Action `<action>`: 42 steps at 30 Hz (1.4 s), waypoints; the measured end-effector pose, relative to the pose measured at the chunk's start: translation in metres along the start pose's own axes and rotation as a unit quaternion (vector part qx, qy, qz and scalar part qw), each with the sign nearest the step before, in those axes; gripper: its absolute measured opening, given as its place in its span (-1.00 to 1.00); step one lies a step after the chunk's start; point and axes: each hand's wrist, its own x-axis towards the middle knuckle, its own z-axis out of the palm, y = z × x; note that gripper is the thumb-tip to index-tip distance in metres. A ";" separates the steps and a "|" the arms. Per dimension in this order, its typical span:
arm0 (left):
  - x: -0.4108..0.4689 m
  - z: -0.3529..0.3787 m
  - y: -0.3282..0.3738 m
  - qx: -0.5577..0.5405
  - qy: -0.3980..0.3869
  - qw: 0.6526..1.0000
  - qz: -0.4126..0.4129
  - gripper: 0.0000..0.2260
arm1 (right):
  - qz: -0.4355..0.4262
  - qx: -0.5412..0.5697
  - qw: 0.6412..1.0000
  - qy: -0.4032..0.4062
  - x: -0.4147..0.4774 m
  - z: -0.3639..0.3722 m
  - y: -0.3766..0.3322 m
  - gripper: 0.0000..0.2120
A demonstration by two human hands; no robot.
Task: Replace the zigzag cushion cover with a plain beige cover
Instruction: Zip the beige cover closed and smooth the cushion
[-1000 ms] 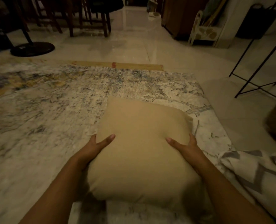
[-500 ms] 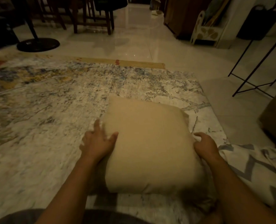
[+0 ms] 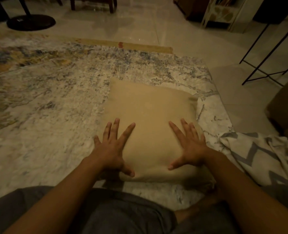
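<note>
A mottled rug fills the view from 9 o'clock through the centre, and pale floor tiles run beyond it at 12 o'clock. The cushion in its plain beige cover lies flat on the rug, just right of centre. Its slightly longer side runs from 6 toward 12 o'clock, and its far-left corner points to 11 o'clock. The zigzag cover lies crumpled on the rug at 4 o'clock, just beside the cushion's right edge. The left hand rests flat on the cushion's near-left part, fingers straight and spread, pointing to 12 o'clock and gripping nothing. The right hand rests likewise on the near-right part, fingers splayed toward 11 o'clock and holding nothing.
</note>
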 end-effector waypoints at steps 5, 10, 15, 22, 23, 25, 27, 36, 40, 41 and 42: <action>-0.014 0.001 -0.009 -0.003 -0.007 0.999 -0.043 0.40 | 0.093 -0.028 0.994 -0.059 -0.030 0.000 0.024 0.50; -0.019 -0.003 0.015 -0.052 0.004 0.998 -0.028 0.25 | -0.049 -0.021 0.998 0.022 -0.041 0.007 -0.029 0.22; -0.011 0.018 0.034 -0.022 0.083 0.996 -0.028 0.15 | -0.091 -0.070 0.985 0.127 -0.021 0.042 -0.063 0.14; -0.020 0.019 -0.008 -0.022 0.063 0.997 -0.030 0.28 | 0.007 -0.026 0.993 0.117 -0.027 0.035 -0.014 0.37; -0.021 0.019 -0.010 -0.039 0.064 0.996 -0.040 0.28 | 0.028 -0.012 0.994 0.108 -0.029 0.034 -0.007 0.40; -0.022 0.020 -0.014 -0.066 0.065 0.994 -0.057 0.29 | 0.070 0.030 0.994 0.082 -0.035 0.032 0.007 0.43; -0.022 0.021 -0.017 -0.083 0.067 0.992 -0.067 0.30 | 0.101 0.094 0.989 0.055 -0.040 0.029 0.016 0.46; -0.036 -0.022 -0.031 -0.257 0.069 0.962 -0.055 0.14 | 0.029 0.349 0.935 0.054 -0.049 -0.012 0.024 0.19; -0.061 -0.075 -0.026 -0.464 0.140 0.875 -0.008 -0.28 | -0.014 0.508 0.850 0.138 -0.080 -0.068 0.017 -0.18; -0.069 -0.089 -0.025 -0.492 0.160 0.856 0.008 -0.38 | -0.029 0.531 0.833 0.154 -0.088 -0.084 0.015 -0.26; -0.077 -0.103 -0.023 -0.521 0.176 0.834 0.029 -0.44 | -0.039 0.557 0.812 0.170 -0.094 -0.098 0.017 -0.34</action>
